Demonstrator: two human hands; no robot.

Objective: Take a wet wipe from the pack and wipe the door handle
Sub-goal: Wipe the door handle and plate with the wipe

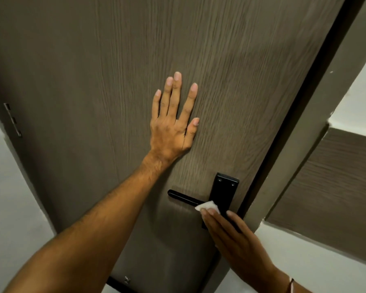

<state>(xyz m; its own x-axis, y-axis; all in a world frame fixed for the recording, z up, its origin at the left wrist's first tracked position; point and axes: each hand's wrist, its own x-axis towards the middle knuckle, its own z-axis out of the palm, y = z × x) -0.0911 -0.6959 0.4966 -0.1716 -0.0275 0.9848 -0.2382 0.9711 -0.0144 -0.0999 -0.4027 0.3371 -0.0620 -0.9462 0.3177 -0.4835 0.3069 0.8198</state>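
**Wiping the black handle**

I am rubbing the handle (186, 197) with the wipe (207, 206). My right hand (230, 235) comes up from below the handle. Its grip is closed on the wipe, which is pressed under my fingertips (210, 212) right where the bar meets the plate (223, 193). My left hand (173, 125) is up above the handle, flat on the door (93, 81), with its fingers spread and nothing in it.

To do this well, I think I should keep my left hand pushing so the door does not swing. Then I would slide the wipe along the bar, away from the plate, all the way to the round end. I would fold the wipe around the bar so it cleans the back too. I should press softly, or the bar may tip down and open the latch.

The handle is a thin, straight bar, black and smooth, and a bit shiny. The plate is a tall black rectangle with two small screws at the top. The wipe is white, soft and folded small. The door is grey-brown with long wavy wood lines. I cannot see the pack.
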